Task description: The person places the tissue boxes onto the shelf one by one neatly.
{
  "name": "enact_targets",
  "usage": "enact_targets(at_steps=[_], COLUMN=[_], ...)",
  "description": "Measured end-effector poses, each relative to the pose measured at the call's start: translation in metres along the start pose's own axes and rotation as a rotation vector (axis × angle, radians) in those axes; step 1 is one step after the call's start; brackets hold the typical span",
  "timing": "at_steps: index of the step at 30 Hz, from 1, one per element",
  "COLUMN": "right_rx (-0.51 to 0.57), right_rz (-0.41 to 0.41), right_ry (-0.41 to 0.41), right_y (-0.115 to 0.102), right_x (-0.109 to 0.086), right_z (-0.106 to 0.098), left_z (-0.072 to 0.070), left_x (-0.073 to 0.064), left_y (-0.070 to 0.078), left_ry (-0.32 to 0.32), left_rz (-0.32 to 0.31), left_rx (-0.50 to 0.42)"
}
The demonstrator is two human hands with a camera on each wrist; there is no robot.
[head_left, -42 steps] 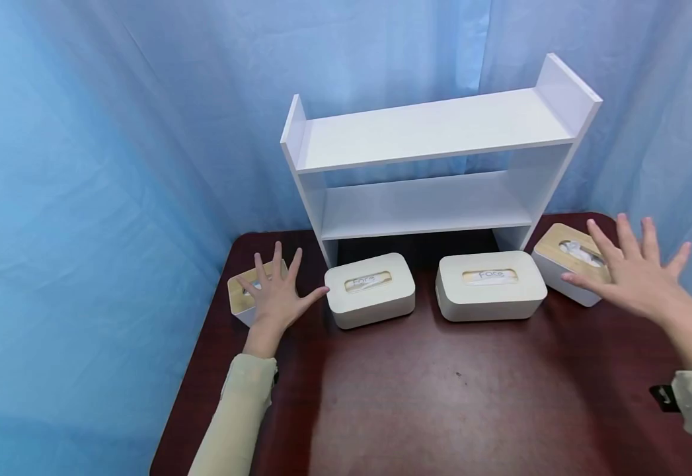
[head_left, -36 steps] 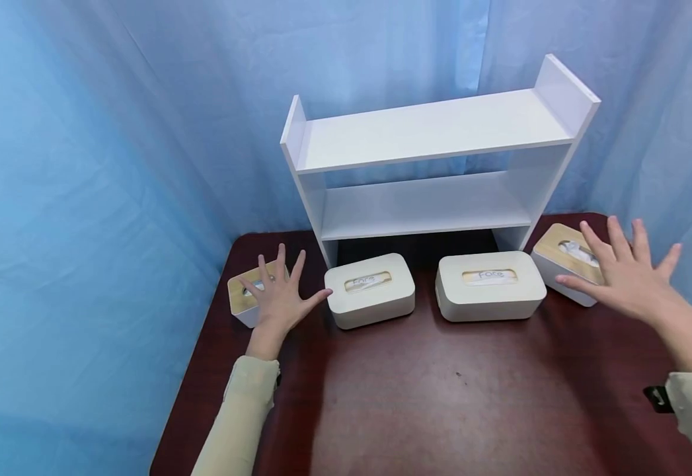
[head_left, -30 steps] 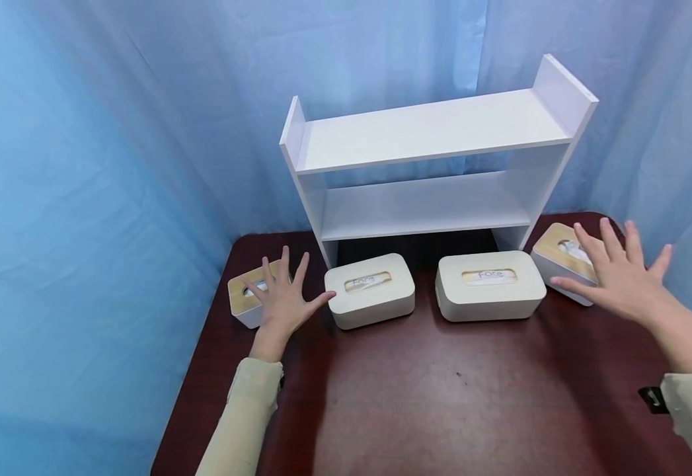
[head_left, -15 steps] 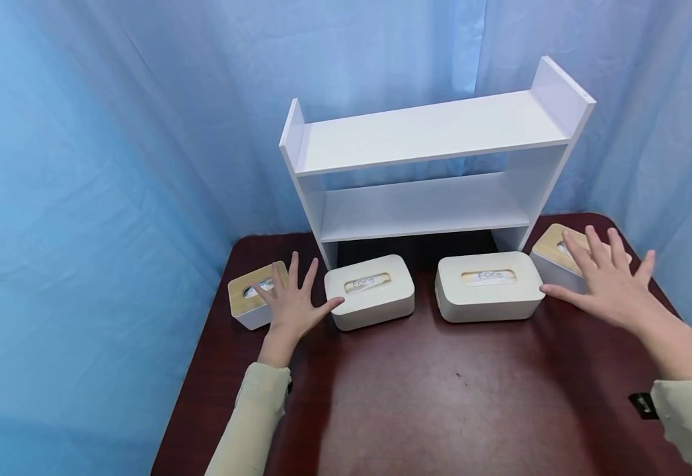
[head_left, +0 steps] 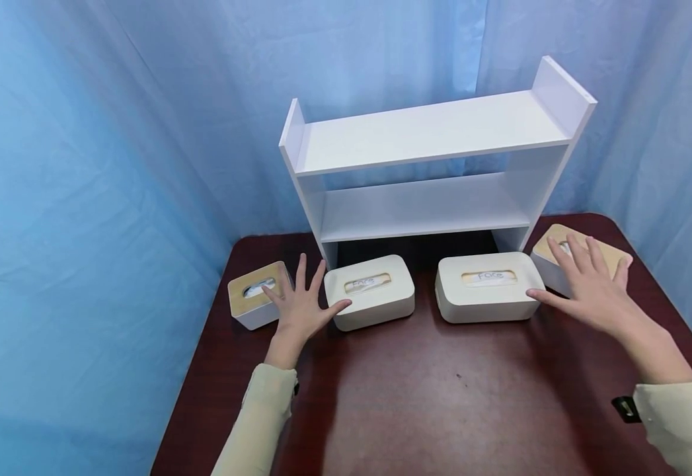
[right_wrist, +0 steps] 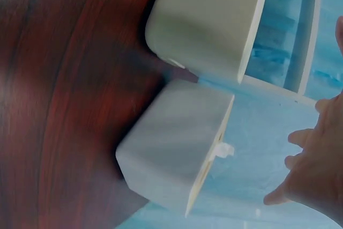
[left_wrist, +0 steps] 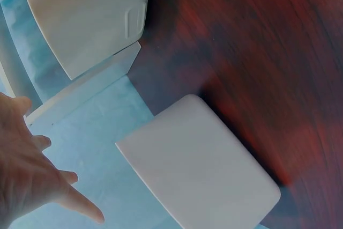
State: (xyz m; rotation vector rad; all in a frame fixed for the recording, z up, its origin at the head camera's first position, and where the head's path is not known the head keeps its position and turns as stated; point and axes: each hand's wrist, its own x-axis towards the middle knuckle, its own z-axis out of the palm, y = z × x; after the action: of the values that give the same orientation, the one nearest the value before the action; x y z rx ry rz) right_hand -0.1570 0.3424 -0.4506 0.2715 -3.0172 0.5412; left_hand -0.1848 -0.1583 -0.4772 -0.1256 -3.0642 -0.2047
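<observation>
My left hand [head_left: 303,309] is spread wide in the head view, between a wood-topped tissue box [head_left: 243,303] at the far left and a cream tissue box [head_left: 375,301] marked "Face". The left wrist view shows those fingers apart from both boxes. On the other side my right hand [head_left: 598,297], fingers also spread, overlaps another wood-topped tissue box [head_left: 610,254]. Its thumb reaches over the right edge of a second cream tissue box [head_left: 488,311]. In the right wrist view a tuft of tissue [right_wrist: 224,150] pokes from the wood-topped box. Neither hand holds anything.
A white two-tier shelf [head_left: 429,135] stands behind the cream boxes, slightly angled. The dark red wooden table [head_left: 441,410] spreads out in front. Light blue curtains [head_left: 114,198] hang behind and at both sides.
Both hands have moved inward: the left hand to the right, off most of the left wood-topped box, and the right hand to the left and slightly down. The boxes stay where they were.
</observation>
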Motion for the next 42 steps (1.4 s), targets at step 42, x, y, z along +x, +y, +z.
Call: enact_targets(at_steps=[42], right_rx=[0.247], right_rz=[-0.168], right_ry=[-0.001], right_y=[-0.077], right_x=[0.035], right_z=[0.057], left_z=[0.014], left_x=[-0.004], left_y=[0.018], left_ry=[-0.014], left_rz=[0.038], left_rx=[-0.041])
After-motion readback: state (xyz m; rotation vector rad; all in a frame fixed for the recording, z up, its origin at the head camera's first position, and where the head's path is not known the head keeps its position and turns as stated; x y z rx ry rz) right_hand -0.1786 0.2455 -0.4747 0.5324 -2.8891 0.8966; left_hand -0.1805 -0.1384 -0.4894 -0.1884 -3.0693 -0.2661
